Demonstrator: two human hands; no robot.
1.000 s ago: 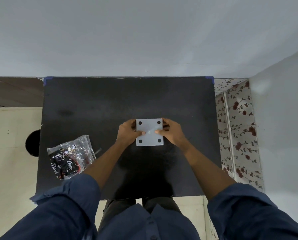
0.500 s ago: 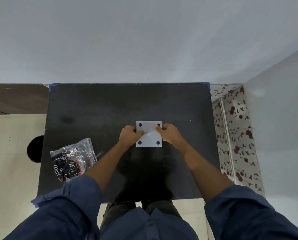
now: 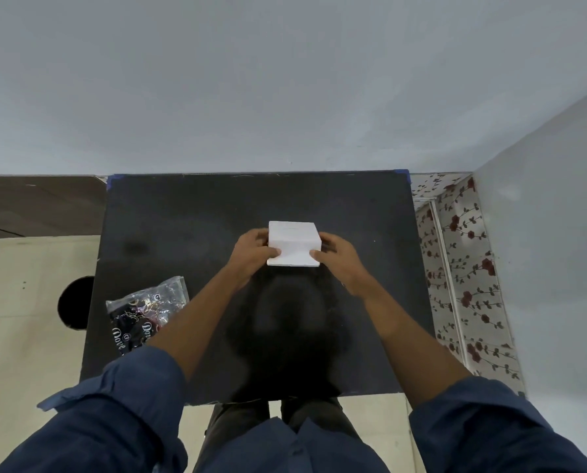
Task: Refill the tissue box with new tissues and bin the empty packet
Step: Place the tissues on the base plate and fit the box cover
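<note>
Tissue box between both hands

table bare around box; packet at near-left edge

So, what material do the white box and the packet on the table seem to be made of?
White box: looks like matte plastic or stiff card; flat faces, sharp edges, no shine. I cannot tell which.
Packet: thin glossy plastic film; it is crinkled, clear at the edges, with bright glints over black print.
Table: dark, matte top; material unclear.
</note>
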